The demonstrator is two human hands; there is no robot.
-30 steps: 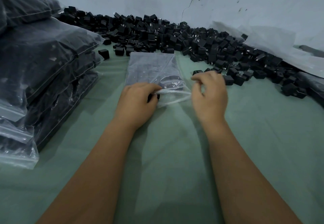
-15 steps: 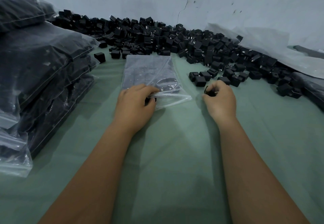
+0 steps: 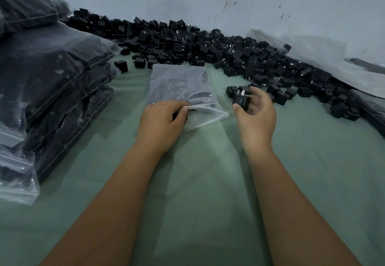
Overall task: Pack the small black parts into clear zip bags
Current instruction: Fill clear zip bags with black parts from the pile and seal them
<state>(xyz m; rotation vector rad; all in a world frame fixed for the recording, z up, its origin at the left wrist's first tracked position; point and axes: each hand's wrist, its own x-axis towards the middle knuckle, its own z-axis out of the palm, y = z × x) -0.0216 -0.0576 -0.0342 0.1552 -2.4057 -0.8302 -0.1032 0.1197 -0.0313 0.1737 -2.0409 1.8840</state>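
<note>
A clear zip bag (image 3: pixel 179 86) lies flat on the green table cloth (image 3: pixel 208 182) with its mouth toward me. My left hand (image 3: pixel 162 122) pinches the upper lip of the bag's mouth and holds it open; something dark shows under its fingers. My right hand (image 3: pixel 255 113) sits just right of the mouth, fingers curled around a small black part (image 3: pixel 241 100) with metal prongs. A long heap of loose black parts (image 3: pixel 208 45) runs along the far side of the table.
Filled zip bags of black parts are stacked in a pile (image 3: pixel 45 82) at the left. A grey wall (image 3: pixel 270 1) closes the back. Clear plastic sheeting (image 3: pixel 312 57) lies at the right, over the heap's edge. A few stray parts (image 3: pixel 231 91) lie near my right hand.
My right hand left the bag's mouth, reached to the loose parts on the right, picked one up and now lifts it. My left hand stays on the bag's lip.
</note>
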